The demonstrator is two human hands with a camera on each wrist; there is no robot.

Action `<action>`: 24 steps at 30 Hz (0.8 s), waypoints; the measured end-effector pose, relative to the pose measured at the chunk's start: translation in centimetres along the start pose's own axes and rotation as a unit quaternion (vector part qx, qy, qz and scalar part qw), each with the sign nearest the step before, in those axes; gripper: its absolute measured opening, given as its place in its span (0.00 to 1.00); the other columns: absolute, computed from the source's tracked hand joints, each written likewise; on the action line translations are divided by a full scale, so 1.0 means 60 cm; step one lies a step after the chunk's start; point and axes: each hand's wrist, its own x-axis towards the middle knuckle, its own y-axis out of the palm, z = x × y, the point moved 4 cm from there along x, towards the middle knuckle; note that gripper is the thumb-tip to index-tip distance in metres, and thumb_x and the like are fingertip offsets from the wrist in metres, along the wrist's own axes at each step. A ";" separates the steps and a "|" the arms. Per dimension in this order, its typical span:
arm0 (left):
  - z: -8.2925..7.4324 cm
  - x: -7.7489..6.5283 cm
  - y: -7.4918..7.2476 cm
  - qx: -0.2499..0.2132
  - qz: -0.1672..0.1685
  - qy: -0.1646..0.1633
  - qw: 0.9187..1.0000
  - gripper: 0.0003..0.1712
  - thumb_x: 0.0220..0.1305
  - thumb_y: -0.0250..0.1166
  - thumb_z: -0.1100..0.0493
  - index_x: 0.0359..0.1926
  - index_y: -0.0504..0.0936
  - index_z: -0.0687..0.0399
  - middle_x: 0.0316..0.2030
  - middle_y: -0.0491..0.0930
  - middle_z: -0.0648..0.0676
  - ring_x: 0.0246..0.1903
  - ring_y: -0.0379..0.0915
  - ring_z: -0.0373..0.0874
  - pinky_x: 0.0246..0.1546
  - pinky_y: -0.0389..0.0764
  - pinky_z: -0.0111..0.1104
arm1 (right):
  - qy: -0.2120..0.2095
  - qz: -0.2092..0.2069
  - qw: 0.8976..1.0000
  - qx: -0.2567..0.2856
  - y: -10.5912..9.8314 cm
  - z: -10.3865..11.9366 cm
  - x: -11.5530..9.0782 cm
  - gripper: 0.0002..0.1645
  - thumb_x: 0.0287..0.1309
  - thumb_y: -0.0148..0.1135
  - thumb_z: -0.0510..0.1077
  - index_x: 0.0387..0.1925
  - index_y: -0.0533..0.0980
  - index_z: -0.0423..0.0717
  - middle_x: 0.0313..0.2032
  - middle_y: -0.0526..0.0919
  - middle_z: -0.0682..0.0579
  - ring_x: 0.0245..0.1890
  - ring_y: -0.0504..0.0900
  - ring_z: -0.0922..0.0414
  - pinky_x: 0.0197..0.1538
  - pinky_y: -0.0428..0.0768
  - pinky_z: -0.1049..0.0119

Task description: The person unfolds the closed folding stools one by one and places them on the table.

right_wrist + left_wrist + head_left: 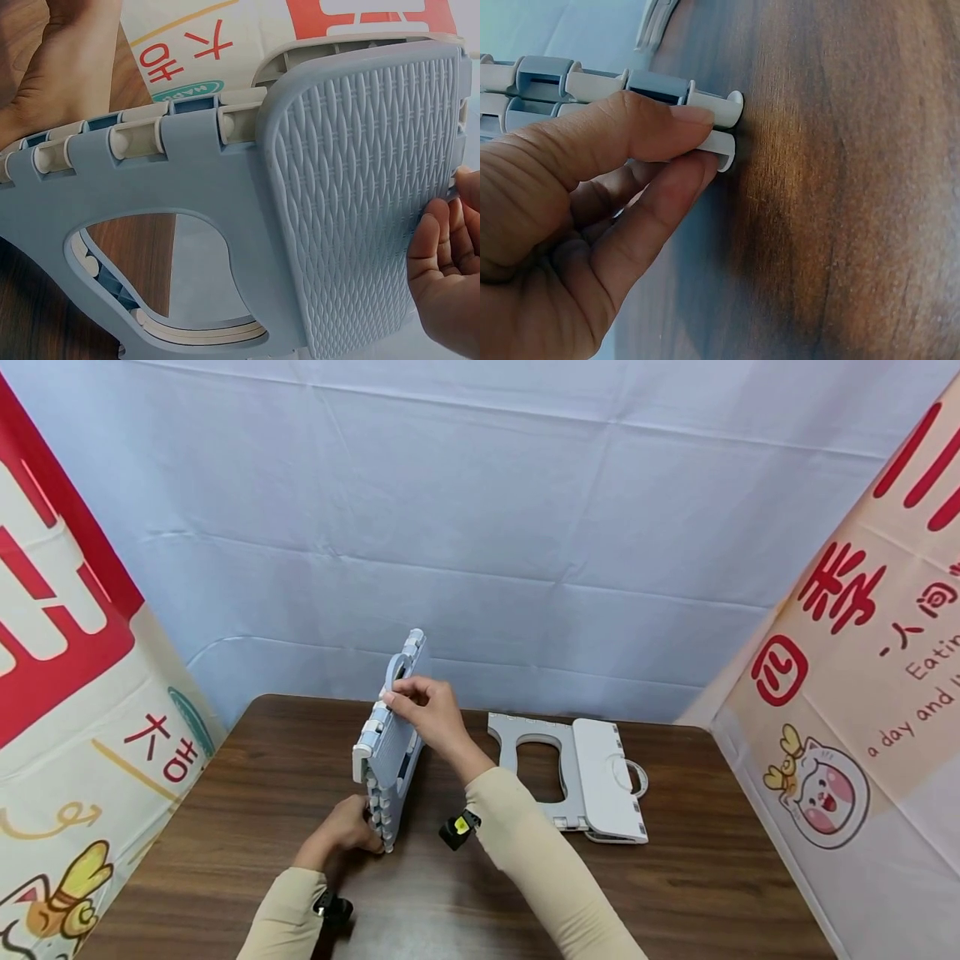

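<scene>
Folding stool (393, 762) is held on edge over the left half of the tabletop (225, 827), folded nearly flat; whether its lower edge touches the wood cannot be told. Behind it, on the left cloth (138, 718), 大吉 can be read in red, and in the right wrist view a teal oval is seen whose lettering is too unclear to be read. On the right cloth (855, 710), 季 is printed large in red with a ringed 四 beneath it, and 人间, "Eatin" and "a day and" are readable before the line is cut off by the frame. The stool is coloured blue-grey and cream, its top panel (367, 195) covered in a woven pattern, its leg frame (202, 180) pierced by a rounded opening, its hinge row (596, 84) made of alternating blocks. The panel's edge near the loop handle (395, 668) is pinched by the fingers of the right hand (438, 714); the lower end of the hinge row is gripped between the left hand's (348, 827) thumb and fingers. A second stool (600, 777), white and grey, is laid on the tabletop to the right
</scene>
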 end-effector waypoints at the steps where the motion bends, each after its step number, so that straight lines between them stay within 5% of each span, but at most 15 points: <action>1: 0.000 0.000 0.000 0.000 -0.001 -0.001 1.000 0.21 0.20 0.77 0.66 0.21 0.75 0.55 0.17 0.71 0.46 0.19 0.65 0.41 0.23 0.71 0.34 | -0.002 0.001 1.000 0.001 0.000 0.000 0.000 0.11 0.55 0.65 0.41 0.38 0.81 0.38 0.29 0.79 0.53 0.25 0.73 0.63 0.29 0.73 0.70; 13: 0.007 0.000 0.005 -0.031 -0.011 0.018 0.999 0.20 0.20 0.74 0.65 0.20 0.73 0.54 0.16 0.70 0.46 0.17 0.64 0.41 0.19 0.69 0.35 | -0.020 0.025 0.999 -0.029 -0.004 0.060 -0.013 0.08 0.56 0.61 0.33 0.35 0.78 0.28 0.26 0.77 0.44 0.24 0.69 0.65 0.28 0.69 0.73; 24: 0.003 0.003 0.014 -0.015 -0.013 -0.060 0.998 0.22 0.18 0.78 0.68 0.22 0.76 0.56 0.18 0.72 0.48 0.20 0.66 0.43 0.24 0.72 0.35 | -0.027 0.046 0.998 -0.022 0.001 0.059 -0.007 0.07 0.58 0.58 0.32 0.34 0.76 0.27 0.26 0.75 0.47 0.24 0.68 0.66 0.29 0.67 0.74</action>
